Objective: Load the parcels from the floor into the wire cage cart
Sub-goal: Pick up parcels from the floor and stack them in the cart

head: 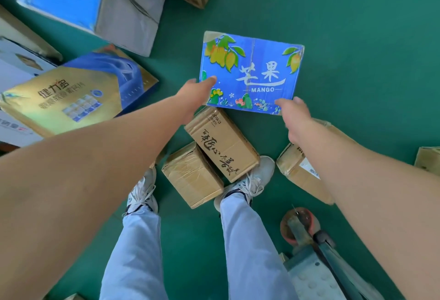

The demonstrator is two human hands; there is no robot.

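Mango box [252,71] between my 2 hands, long axis spanning left-right. Left hand [192,95] fingers grip near-left edge; right hand [294,114] fingers pinch near-right corner. Both equally near.

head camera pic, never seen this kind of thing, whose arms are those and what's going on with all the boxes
The camera sits on a person's head and looks down, so the arms and the legs below belong to the wearer. There is no robot here. The left hand and the right hand grip the near corners of a blue mango box. Other parcels lie on the green floor: two brown cartons by the shoes, a gold and blue box on the left, and more around the edges. The grey metal part with a red wheel at bottom right may belong to the cart.
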